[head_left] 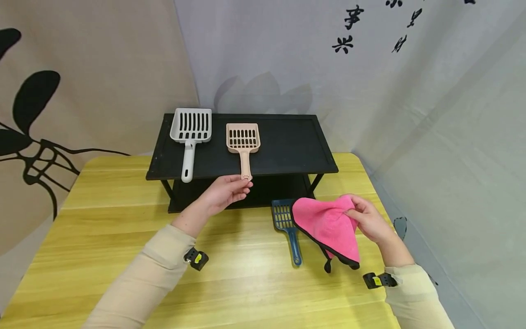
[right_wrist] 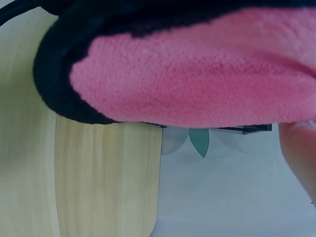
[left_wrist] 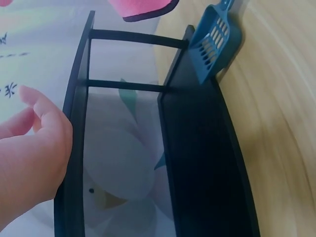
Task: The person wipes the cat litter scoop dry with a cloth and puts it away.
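Note:
My left hand pinches the handle end of a pale pink litter scoop at the front edge of a black shelf's top; the scoop's head lies over that top. In the left wrist view, the left hand is beside the shelf's edge, and the scoop is hidden. A bright pink cloth with black trim hangs from my right hand, gathered between thumb and fingers. The cloth fills the upper part of the right wrist view. Beside it, a blue litter scoop leans head-up against the shelf's lower board.
On the left of the black two-tier shelf lies a white litter scoop, its handle reaching past the front edge. The shelf stands at the back of a yellow wooden table. A printed curtain hangs behind.

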{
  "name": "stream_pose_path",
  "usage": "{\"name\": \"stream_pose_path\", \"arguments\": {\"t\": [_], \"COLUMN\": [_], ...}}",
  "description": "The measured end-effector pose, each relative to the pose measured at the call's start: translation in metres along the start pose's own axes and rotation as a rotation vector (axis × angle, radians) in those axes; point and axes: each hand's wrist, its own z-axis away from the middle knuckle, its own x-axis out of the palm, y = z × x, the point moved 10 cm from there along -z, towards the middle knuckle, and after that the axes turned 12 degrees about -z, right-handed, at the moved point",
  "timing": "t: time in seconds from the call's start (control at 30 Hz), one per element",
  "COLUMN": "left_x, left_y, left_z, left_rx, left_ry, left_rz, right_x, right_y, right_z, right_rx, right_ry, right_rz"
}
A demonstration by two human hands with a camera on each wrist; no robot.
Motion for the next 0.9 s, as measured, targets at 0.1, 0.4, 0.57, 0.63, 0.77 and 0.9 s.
{"name": "stream_pose_path", "arguments": {"t": [0.1, 0.4, 0.57, 0.63, 0.77, 0.9], "left_x": [-0.001, -0.004, -0.005, -0.005, 0.000, 0.003], "left_y": [-0.002, -0.007, -0.008, -0.009, -0.013, -0.017], "left_z": [-0.003, -0.010, -0.013, -0.014, -0.015, -0.016], "left_rx": [0.010, -0.016, -0.057, -0.080, -0.132, -0.158], "left_ry": [0.021, 0.056, 0.082, 0.080, 0.050, 0.026], "left_rz": [0.000, -0.068, -0.076, -0.091, -0.109, -0.108], "right_x": [-0.001, -0.001, 0.000, 0.001, 0.001, 0.001], "right_y": [0.004, 0.004, 0.003, 0.003, 0.003, 0.003], "right_z": [0.001, 0.002, 0.003, 0.003, 0.004, 0.004], "right_rx": [0.017, -0.011, -0.007, -0.002, -0.003, -0.007], "right_ry": [0.006, -0.014, -0.014, -0.010, -0.010, -0.021], "right_rz": [0.013, 0.021, 0.012, 0.013, 0.009, -0.006]}}
